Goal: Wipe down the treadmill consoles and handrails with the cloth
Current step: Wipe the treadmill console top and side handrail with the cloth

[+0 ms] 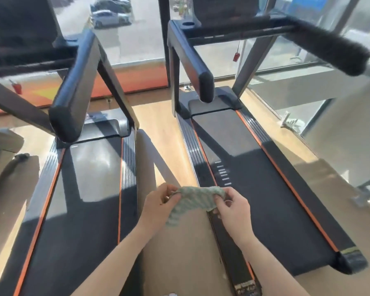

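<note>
A green-and-white patterned cloth (192, 201) is stretched between my two hands, low in the middle of the view over the floor gap between two treadmills. My left hand (158, 205) pinches its left edge and my right hand (233, 208) pinches its right edge. The left treadmill's black handrail (77, 86) juts toward me at upper left. The right treadmill has a near handrail (192, 60) and a far handrail (333, 50), blurred. Its console (222, 13) sits at the top edge, mostly cut off. Both hands are well below and apart from the rails.
Two black running belts with orange stripes, the left belt (79, 189) and the right belt (265, 189), flank a strip of wooden floor (158, 124). Red safety clips (236, 56) hang under the consoles. Large windows (137, 28) stand behind the machines.
</note>
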`<action>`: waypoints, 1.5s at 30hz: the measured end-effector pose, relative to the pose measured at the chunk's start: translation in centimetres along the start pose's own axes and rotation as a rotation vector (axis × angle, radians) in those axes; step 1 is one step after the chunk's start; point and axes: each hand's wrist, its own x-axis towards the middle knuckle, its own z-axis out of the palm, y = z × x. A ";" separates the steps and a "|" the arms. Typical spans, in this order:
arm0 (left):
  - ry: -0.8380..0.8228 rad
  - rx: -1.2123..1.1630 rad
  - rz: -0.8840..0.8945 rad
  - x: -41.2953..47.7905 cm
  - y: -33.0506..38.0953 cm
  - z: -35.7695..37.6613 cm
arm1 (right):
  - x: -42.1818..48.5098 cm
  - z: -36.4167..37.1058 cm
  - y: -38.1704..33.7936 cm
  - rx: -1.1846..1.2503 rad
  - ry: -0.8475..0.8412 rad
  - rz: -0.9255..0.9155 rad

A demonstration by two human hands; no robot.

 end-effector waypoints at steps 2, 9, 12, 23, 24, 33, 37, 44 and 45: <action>0.041 -0.016 0.036 3.3 1.9 0.1 | 3.2 0.0 -1.5 -0.014 0.050 -0.048; 0.121 -0.043 0.150 17.8 6.9 -0.5 | 15.7 1.8 -6.6 -0.042 0.189 -0.141; 0.083 -0.025 0.214 24.1 7.5 -0.8 | 21.3 3.1 -8.0 -0.090 0.264 -0.173; 0.018 0.046 0.350 43.1 10.6 -1.0 | 37.4 5.9 -11.1 -0.182 0.500 -0.184; 0.027 0.042 0.356 44.3 11.0 -0.6 | 38.6 5.8 -11.3 -0.167 0.516 -0.191; 0.071 0.104 0.333 50.2 10.0 2.8 | 43.0 8.0 -7.4 0.009 0.273 -0.317; 0.233 0.052 0.357 48.5 8.7 3.1 | 42.8 9.0 -5.9 -0.200 0.253 -0.442; 0.028 0.331 0.982 46.4 9.8 4.4 | 43.1 8.9 -5.5 -0.171 0.253 -0.437; -0.066 0.399 1.044 47.0 9.9 4.8 | 43.2 8.7 -5.7 -0.143 0.255 -0.420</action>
